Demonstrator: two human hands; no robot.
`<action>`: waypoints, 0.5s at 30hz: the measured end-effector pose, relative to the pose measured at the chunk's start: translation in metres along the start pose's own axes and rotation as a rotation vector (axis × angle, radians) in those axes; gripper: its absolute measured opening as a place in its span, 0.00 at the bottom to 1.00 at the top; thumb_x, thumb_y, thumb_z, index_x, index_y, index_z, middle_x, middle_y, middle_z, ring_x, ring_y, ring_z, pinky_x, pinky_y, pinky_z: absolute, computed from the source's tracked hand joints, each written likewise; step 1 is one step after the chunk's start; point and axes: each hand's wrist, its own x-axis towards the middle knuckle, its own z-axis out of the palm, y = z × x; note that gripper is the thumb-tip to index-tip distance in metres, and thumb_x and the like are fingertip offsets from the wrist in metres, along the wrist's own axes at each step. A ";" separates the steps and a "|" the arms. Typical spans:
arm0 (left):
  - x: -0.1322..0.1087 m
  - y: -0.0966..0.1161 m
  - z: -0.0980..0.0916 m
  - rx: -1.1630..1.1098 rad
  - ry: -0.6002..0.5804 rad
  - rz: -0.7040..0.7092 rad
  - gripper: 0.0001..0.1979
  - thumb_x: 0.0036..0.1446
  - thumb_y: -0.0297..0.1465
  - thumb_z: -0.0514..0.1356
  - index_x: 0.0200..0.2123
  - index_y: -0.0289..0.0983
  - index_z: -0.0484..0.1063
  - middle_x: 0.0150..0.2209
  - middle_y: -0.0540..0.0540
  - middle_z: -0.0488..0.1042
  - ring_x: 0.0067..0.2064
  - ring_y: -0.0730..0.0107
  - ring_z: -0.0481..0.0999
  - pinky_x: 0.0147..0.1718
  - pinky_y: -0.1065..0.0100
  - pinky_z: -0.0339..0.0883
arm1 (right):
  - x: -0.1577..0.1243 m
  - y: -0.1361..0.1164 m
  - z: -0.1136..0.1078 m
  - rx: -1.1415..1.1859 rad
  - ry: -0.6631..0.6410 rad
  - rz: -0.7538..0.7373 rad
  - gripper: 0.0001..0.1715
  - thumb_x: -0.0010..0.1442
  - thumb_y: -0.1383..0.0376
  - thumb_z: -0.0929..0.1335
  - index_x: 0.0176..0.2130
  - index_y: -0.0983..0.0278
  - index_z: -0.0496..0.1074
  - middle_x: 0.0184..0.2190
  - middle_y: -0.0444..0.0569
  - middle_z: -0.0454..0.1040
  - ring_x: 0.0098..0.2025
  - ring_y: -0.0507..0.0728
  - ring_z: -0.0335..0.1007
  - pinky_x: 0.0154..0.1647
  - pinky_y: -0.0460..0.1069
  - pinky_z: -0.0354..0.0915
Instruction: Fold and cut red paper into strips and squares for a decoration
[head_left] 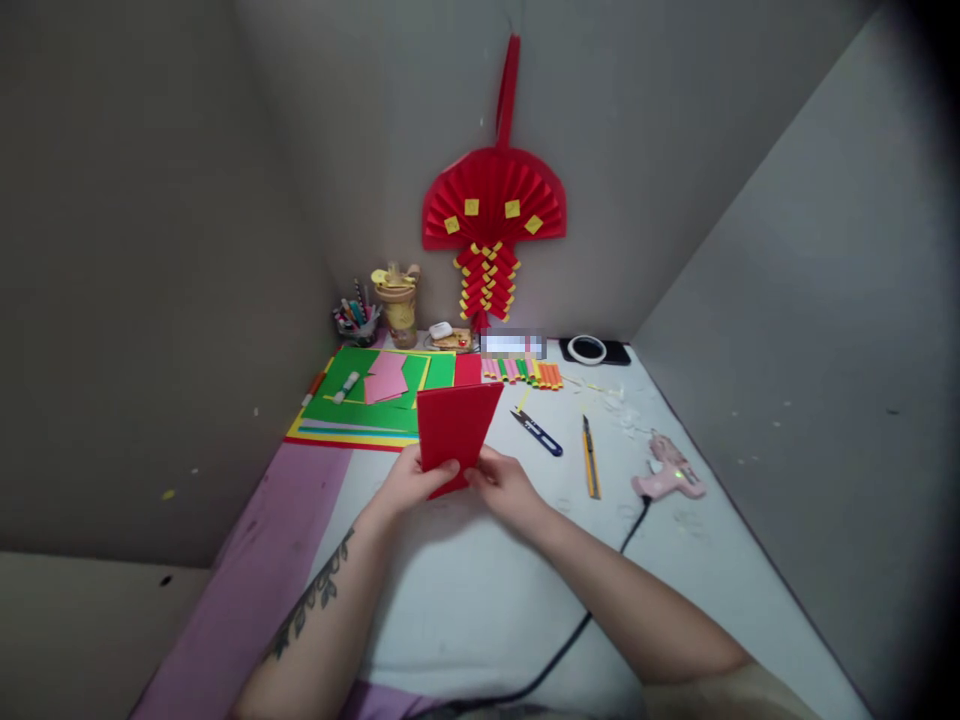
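Upright above the table, a folded red paper is held between both hands. My left hand grips its lower left part, thumb across the front and the other fingers behind. At the lower right edge, my right hand pinches the same paper, its fingertips partly hidden. Just beyond the right hand lie blue thread snips. A yellow utility knife rests farther right. Small rolled paper tubes in several colours line up behind the paper.
A pink glue gun lies at right, its black cord running under my right forearm. Coloured sheets with a glue stick cover the back left. A cup, pen holder and phone stand along the back. A red fan decoration hangs on the wall.
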 end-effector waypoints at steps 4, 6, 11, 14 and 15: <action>0.000 -0.005 -0.005 -0.051 -0.020 -0.003 0.18 0.41 0.37 0.69 0.36 0.34 0.78 0.36 0.40 0.79 0.39 0.55 0.76 0.39 0.62 0.70 | -0.002 -0.002 0.004 -0.098 -0.010 -0.029 0.15 0.59 0.68 0.61 0.43 0.60 0.72 0.40 0.48 0.76 0.44 0.59 0.71 0.49 0.54 0.65; -0.001 -0.006 -0.005 -0.070 -0.012 0.003 0.19 0.41 0.37 0.69 0.37 0.34 0.78 0.37 0.40 0.79 0.39 0.55 0.77 0.39 0.61 0.70 | -0.003 0.000 0.007 -0.131 -0.013 -0.032 0.15 0.60 0.68 0.60 0.43 0.60 0.72 0.41 0.49 0.76 0.45 0.59 0.72 0.50 0.54 0.65; -0.001 -0.011 -0.002 -0.063 0.020 0.017 0.18 0.42 0.38 0.69 0.37 0.35 0.78 0.37 0.39 0.79 0.39 0.55 0.77 0.40 0.59 0.70 | -0.004 0.004 0.011 -0.141 -0.004 -0.031 0.16 0.61 0.67 0.60 0.46 0.60 0.71 0.43 0.50 0.76 0.45 0.60 0.72 0.48 0.54 0.66; -0.001 -0.014 -0.002 -0.057 0.043 0.032 0.18 0.41 0.38 0.69 0.37 0.35 0.78 0.36 0.39 0.79 0.37 0.55 0.77 0.39 0.59 0.71 | -0.005 0.004 0.011 -0.155 -0.011 -0.020 0.15 0.61 0.67 0.60 0.45 0.61 0.71 0.43 0.50 0.76 0.44 0.60 0.73 0.47 0.54 0.66; 0.000 -0.015 -0.002 -0.054 0.039 0.038 0.18 0.41 0.38 0.69 0.37 0.35 0.78 0.36 0.39 0.79 0.37 0.55 0.77 0.39 0.58 0.71 | -0.005 0.004 0.011 -0.157 -0.014 -0.020 0.15 0.60 0.67 0.60 0.45 0.61 0.71 0.43 0.50 0.76 0.45 0.60 0.72 0.47 0.54 0.66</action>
